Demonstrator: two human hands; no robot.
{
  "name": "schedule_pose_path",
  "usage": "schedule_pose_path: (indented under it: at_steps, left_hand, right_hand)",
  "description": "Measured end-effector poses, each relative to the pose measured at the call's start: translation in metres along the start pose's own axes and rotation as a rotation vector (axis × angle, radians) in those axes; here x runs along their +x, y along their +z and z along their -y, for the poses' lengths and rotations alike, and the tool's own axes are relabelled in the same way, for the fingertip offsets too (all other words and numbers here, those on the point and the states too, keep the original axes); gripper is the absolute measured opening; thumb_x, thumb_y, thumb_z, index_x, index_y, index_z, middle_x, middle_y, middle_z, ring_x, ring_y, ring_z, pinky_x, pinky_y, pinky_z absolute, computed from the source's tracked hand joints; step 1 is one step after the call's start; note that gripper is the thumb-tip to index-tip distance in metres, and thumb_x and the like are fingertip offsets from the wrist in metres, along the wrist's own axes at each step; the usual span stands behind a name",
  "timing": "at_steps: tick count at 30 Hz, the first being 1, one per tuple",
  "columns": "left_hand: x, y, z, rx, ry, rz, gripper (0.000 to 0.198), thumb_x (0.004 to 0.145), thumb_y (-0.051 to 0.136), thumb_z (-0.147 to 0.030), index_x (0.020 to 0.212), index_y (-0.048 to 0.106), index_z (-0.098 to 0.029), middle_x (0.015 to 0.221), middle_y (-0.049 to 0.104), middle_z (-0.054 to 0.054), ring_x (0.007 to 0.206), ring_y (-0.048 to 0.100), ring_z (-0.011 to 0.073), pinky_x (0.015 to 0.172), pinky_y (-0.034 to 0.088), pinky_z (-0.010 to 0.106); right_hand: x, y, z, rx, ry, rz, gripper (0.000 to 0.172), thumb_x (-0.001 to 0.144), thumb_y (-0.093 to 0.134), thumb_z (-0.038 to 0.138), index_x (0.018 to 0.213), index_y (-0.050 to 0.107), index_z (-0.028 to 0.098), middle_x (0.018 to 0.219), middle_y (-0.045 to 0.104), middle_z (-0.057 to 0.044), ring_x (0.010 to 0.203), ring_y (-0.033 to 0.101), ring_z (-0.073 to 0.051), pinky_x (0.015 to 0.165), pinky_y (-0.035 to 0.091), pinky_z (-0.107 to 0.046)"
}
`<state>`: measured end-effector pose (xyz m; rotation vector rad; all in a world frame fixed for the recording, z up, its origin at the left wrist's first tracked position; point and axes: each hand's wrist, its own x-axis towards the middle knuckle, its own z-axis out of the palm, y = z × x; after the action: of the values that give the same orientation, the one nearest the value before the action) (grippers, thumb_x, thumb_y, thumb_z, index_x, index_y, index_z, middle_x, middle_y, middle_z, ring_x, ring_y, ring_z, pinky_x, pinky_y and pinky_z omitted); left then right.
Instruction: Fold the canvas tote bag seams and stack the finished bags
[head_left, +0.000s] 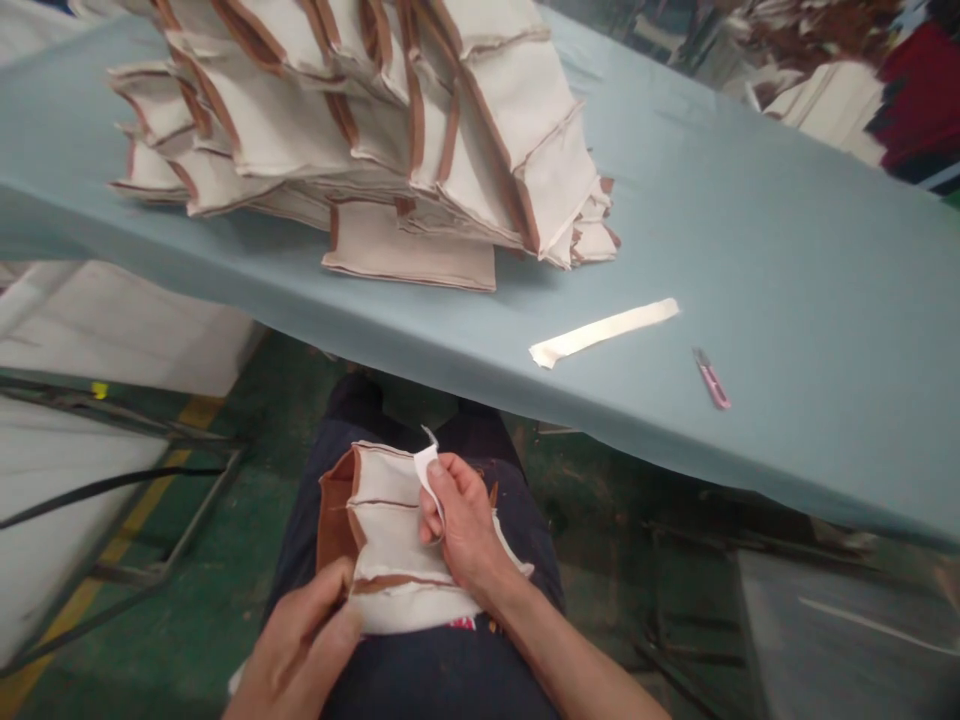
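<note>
— Hands first, in the head view: what does each one grasp?

— The left hand [315, 630] pinches the left edge of a cream-and-brown sewn fabric piece [401, 545], thumb and fingers closed on it. The right hand [469, 520] is curled around a small white-handled tool [425, 463] whose metal tip projects near the piece's far edge; its exact type cannot be told.

— Why is the piece held there?

— It lies across dark trousers [450, 680], below the near edge of the worktop [810, 330]. Presumably the lap bears it and the left hand steadies one end, which leaves the right hand for the tool.

— And the objects on the worktop?

— Similar pieces form an overlapping heap [270, 120] directly ahead, probably so placed to be within reach. To its right lie a narrow cream strip [604, 333] and, beside but apart from it, pink-handled snips [712, 382].

— How are the arms posed?

— The left hand enters from the lower left, back uppermost, fingers pointing toward the piece. The right forearm slants in from the lower right, its wrist over the piece's right part; the thumb presses along the handle and the fingers fold beneath. Whether the tip touches cloth is unclear.
</note>
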<state>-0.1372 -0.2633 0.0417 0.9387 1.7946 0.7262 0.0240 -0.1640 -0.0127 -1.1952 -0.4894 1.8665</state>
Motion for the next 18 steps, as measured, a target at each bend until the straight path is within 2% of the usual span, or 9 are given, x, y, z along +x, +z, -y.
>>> schedule_pose_path:
  at_steps: [4, 8, 10, 12, 15, 16, 17, 18]
  left_hand:
    - [0.000, 0.002, -0.017, -0.011, 0.007, 0.078, 0.047, 0.099, 0.070, -0.063, 0.070, 0.076, -0.026, 0.067, 0.071, -0.002, 0.066, 0.064, 0.0207, 0.068, 0.054, 0.024]
    - [0.014, 0.003, -0.024, -0.041, 0.075, 0.110, 0.051, 0.099, 0.072, -0.063, 0.066, 0.072, -0.024, 0.063, 0.065, -0.002, 0.061, 0.055, 0.0182, 0.060, 0.049, 0.024]
    - [0.020, 0.002, -0.026, -0.069, 0.098, 0.117, 0.054, 0.100, 0.071, -0.065, 0.064, 0.069, -0.024, 0.061, 0.064, -0.002, 0.057, 0.052, 0.0173, 0.056, 0.045, 0.024]
    - [0.024, 0.001, -0.030, -0.104, 0.107, 0.097, 0.053, 0.100, 0.072, -0.064, 0.066, 0.068, -0.024, 0.062, 0.063, -0.002, 0.057, 0.050, 0.0165, 0.055, 0.044, 0.024]
    - [0.029, 0.002, -0.040, -0.159, 0.161, 0.087, 0.051, 0.099, 0.074, -0.061, 0.065, 0.070, -0.023, 0.061, 0.061, -0.002, 0.056, 0.050, 0.0150, 0.054, 0.041, 0.023]
    - [0.031, 0.004, -0.043, -0.188, 0.166, 0.088, 0.051, 0.099, 0.075, -0.060, 0.065, 0.071, -0.022, 0.061, 0.061, -0.002, 0.056, 0.049, 0.0146, 0.053, 0.040, 0.022]
    - [0.033, 0.006, -0.046, -0.227, 0.146, 0.085, 0.049, 0.099, 0.075, -0.059, 0.066, 0.072, -0.022, 0.061, 0.062, -0.002, 0.055, 0.050, 0.0144, 0.053, 0.040, 0.022]
    - [0.034, 0.009, -0.047, -0.272, 0.104, 0.081, 0.048, 0.098, 0.075, -0.058, 0.067, 0.072, -0.021, 0.062, 0.064, -0.002, 0.056, 0.051, 0.0144, 0.053, 0.040, 0.022]
  right_hand:
    - [-0.002, 0.004, 0.000, -0.086, 0.010, 0.023, 0.070, 0.078, 0.089, 0.088, 0.088, 0.060, 0.024, 0.053, 0.048, 0.014, 0.038, 0.030, -0.004, 0.038, 0.031, -0.015]
    - [-0.007, -0.001, 0.010, -0.165, -0.004, 0.029, 0.072, 0.078, 0.087, 0.090, 0.090, 0.065, 0.023, 0.051, 0.049, 0.013, 0.039, 0.032, -0.005, 0.039, 0.024, -0.017]
    - [-0.013, -0.007, 0.029, -0.194, -0.020, 0.034, 0.071, 0.076, 0.090, 0.089, 0.084, 0.065, 0.023, 0.052, 0.049, 0.012, 0.042, 0.032, -0.006, 0.041, 0.022, -0.019]
    - [-0.025, -0.013, 0.060, -0.239, -0.058, 0.061, 0.067, 0.078, 0.093, 0.083, 0.078, 0.066, 0.022, 0.055, 0.052, 0.010, 0.046, 0.034, -0.007, 0.045, 0.025, -0.020]
    - [-0.054, -0.015, 0.113, -0.457, -0.221, 0.205, 0.045, 0.097, 0.088, 0.058, 0.076, 0.069, 0.022, 0.073, 0.065, 0.001, 0.065, 0.053, -0.013, 0.061, 0.040, -0.025]
    - [-0.065, -0.012, 0.125, -0.531, -0.256, 0.256, 0.039, 0.100, 0.085, 0.048, 0.074, 0.070, 0.023, 0.084, 0.074, -0.003, 0.076, 0.061, -0.017, 0.070, 0.047, -0.027]
    - [-0.075, -0.009, 0.132, -0.582, -0.258, 0.300, 0.036, 0.102, 0.083, 0.042, 0.073, 0.071, 0.023, 0.091, 0.078, -0.005, 0.078, 0.064, -0.018, 0.073, 0.048, -0.029]
    - [-0.083, -0.004, 0.134, -0.614, -0.246, 0.315, 0.033, 0.102, 0.081, 0.039, 0.074, 0.073, 0.024, 0.088, 0.078, -0.004, 0.076, 0.064, -0.018, 0.072, 0.047, -0.029]
